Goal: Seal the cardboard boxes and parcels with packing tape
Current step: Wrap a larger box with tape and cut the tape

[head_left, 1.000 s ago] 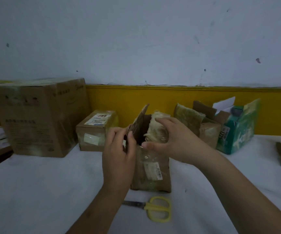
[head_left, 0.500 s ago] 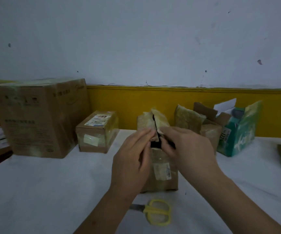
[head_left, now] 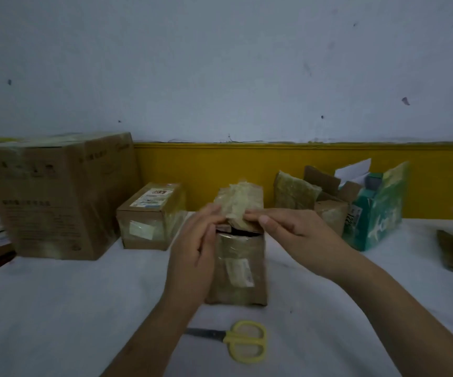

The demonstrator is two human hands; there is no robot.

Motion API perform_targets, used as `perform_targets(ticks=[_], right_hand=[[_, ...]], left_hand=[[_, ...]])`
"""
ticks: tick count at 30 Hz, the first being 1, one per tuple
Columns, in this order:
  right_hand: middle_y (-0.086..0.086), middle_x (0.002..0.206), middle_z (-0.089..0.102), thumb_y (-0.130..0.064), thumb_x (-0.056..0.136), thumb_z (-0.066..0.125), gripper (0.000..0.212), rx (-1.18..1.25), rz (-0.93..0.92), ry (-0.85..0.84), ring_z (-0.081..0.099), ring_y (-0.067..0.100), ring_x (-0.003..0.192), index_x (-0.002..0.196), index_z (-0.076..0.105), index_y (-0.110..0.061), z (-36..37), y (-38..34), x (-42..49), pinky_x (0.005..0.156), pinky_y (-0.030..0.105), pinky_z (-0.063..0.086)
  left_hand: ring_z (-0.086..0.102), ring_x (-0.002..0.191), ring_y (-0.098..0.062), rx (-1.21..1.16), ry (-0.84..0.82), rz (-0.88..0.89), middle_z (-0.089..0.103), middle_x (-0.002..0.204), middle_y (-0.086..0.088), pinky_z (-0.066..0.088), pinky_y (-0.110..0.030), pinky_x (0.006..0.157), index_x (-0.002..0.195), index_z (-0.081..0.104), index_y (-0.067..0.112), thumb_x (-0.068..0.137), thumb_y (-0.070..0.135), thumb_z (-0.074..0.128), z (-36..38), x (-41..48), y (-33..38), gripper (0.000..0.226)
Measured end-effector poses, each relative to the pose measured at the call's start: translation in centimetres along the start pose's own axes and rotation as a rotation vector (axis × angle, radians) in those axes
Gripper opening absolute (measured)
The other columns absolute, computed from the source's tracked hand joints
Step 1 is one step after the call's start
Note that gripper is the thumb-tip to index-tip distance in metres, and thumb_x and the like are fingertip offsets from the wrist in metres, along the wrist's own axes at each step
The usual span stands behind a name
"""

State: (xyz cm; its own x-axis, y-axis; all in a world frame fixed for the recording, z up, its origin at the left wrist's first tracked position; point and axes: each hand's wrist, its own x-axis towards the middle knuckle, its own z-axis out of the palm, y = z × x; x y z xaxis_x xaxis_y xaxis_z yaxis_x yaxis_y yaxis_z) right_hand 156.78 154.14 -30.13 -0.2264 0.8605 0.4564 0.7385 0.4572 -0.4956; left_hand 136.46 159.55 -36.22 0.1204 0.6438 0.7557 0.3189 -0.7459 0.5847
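Yellow-handled scissors (head_left: 243, 340) are seen near the worktop's (head_left: 56, 322) front edge. Mid-worktop the small box (head_left: 240, 270) is stood upright, top flap not yet closed. Left hand (head_left: 192, 254): fingers straight, pressed together against the box's top-left edge. Right hand (head_left: 288, 229): the flap seems pinched between thumb and fingers. The box is judged light, stiff-walled and slick with old tape, so best gripped by the side walls. Its label is unreadable. At the back edge, only "122" is legible on a brown carton (head_left: 331, 216).
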Motion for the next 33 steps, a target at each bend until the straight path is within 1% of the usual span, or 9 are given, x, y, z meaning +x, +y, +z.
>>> perform_targets(ticks=[4, 9, 13, 16, 18, 21, 26, 30, 33], right_hand=[[-0.028, 0.136, 0.054, -0.033, 0.102, 0.045, 0.032, 0.324, 0.028, -0.112, 0.043, -0.014, 0.127, 0.128, 0.064, -0.032, 0.6, 1.1, 0.1, 0.098, 0.002, 0.034], [-0.022, 0.142, 0.051, -0.029, 0.105, 0.042, 0.035, 0.396, 0.015, -0.136, 0.04, -0.008, 0.133, 0.136, 0.058, -0.029, 1.5, 1.2, 0.3, 0.103, 0.008, 0.034], [-0.013, 0.145, 0.047, -0.018, 0.106, 0.038, 0.036, 0.153, -0.03, 0.201, 0.034, -0.005, 0.132, 0.138, 0.054, -0.025, 2.1, 0.5, 0.3, 0.105, 0.004, 0.021], [-0.008, 0.124, 0.059, -0.006, 0.099, 0.041, 0.034, 0.065, -0.098, 0.543, 0.049, 0.005, 0.121, 0.121, 0.065, -0.018, 2.0, -1.2, -0.1, 0.101, 0.013, 0.035], [-0.007, 0.107, 0.065, -0.003, 0.094, 0.043, 0.031, 0.057, -0.162, 0.627, 0.057, 0.007, 0.105, 0.105, 0.069, -0.016, 2.8, -3.3, -0.6, 0.088, 0.016, 0.043], [-0.008, 0.097, 0.067, -0.01, 0.09, 0.042, 0.029, 0.106, -0.246, 0.356, 0.059, 0.006, 0.092, 0.097, 0.069, -0.018, 6.5, -7.6, -2.1, 0.079, 0.021, 0.046], [-0.007, 0.102, 0.066, -0.019, 0.094, 0.047, 0.026, 0.127, -0.428, -0.128, 0.055, 0.011, 0.096, 0.106, 0.07, -0.019, 15.6, -13.3, -6.3, 0.085, 0.022, 0.042], [-0.005, 0.123, 0.06, -0.02, 0.098, 0.049, 0.029, 0.09, -0.477, -0.279, 0.05, 0.014, 0.11, 0.123, 0.064, -0.02, 20.4, -16.5, -7.5, 0.095, 0.023, 0.038], [-0.001, 0.129, 0.057, -0.016, 0.098, 0.049, 0.031, 0.132, -0.389, -0.343, 0.049, 0.016, 0.115, 0.127, 0.061, -0.017, 22.8, -17.5, -7.0, 0.099, 0.025, 0.038]], left_hand=[[0.047, 0.123, 0.001, -0.031, 0.024, -0.082, 0.054, 0.13, 0.002, 0.033, -0.006, 0.099, 0.115, 0.065, 0.029, 0.106, 0.014, 0.038, -1.0, 1.3, -1.1, 0.032], [0.054, 0.115, 0.003, -0.05, -0.068, -0.145, 0.061, 0.125, 0.003, 0.044, -0.019, 0.098, 0.111, 0.061, 0.038, 0.107, 0.01, 0.037, -1.7, 2.3, -1.9, 0.037], [0.048, 0.13, -0.013, 0.097, -0.205, -0.18, 0.051, 0.141, 0.005, 0.042, -0.038, 0.107, 0.134, 0.055, 0.031, 0.105, 0.024, 0.044, -4.9, 3.1, 0.2, 0.031], [0.055, 0.114, -0.002, 0.135, -0.093, -0.28, 0.056, 0.13, 0.006, 0.047, -0.028, 0.098, 0.129, 0.058, 0.026, 0.102, 0.019, 0.052, -9.6, 1.3, 2.7, 0.029], [0.057, 0.101, 0.001, 0.231, 0.014, -0.363, 0.06, 0.119, 0.007, 0.047, -0.021, 0.084, 0.119, 0.061, 0.027, 0.099, 0.018, 0.055, -12.8, -1.8, 4.3, 0.023], [0.057, 0.09, -0.003, 0.332, 0.204, -0.567, 0.062, 0.101, 0.007, 0.041, -0.019, 0.067, 0.106, 0.064, 0.028, 0.098, 0.017, 0.056, -17.2, -9.2, 6.1, 0.016], [0.057, 0.078, -0.023, 0.268, 0.549, -1.007, 0.058, 0.081, -0.006, 0.037, -0.03, 0.059, 0.088, 0.056, 0.01, 0.097, 0.02, 0.059, -21.2, -20.6, 8.4, 0.013], [0.051, 0.06, -0.019, 0.186, 0.318, -1.226, 0.053, 0.066, -0.01, 0.038, -0.028, 0.057, 0.066, 0.047, 0.009, 0.094, 0.046, 0.061, -20.6, -23.7, 7.5, 0.048], [0.068, 0.1, -0.019, -0.15, 0.183, -1.328, 0.07, 0.111, -0.004, 0.053, -0.039, 0.096, 0.114, 0.062, 0.012, 0.06, 0.078, 0.075, -19.7, -24.7, 6.1, 0.086]])
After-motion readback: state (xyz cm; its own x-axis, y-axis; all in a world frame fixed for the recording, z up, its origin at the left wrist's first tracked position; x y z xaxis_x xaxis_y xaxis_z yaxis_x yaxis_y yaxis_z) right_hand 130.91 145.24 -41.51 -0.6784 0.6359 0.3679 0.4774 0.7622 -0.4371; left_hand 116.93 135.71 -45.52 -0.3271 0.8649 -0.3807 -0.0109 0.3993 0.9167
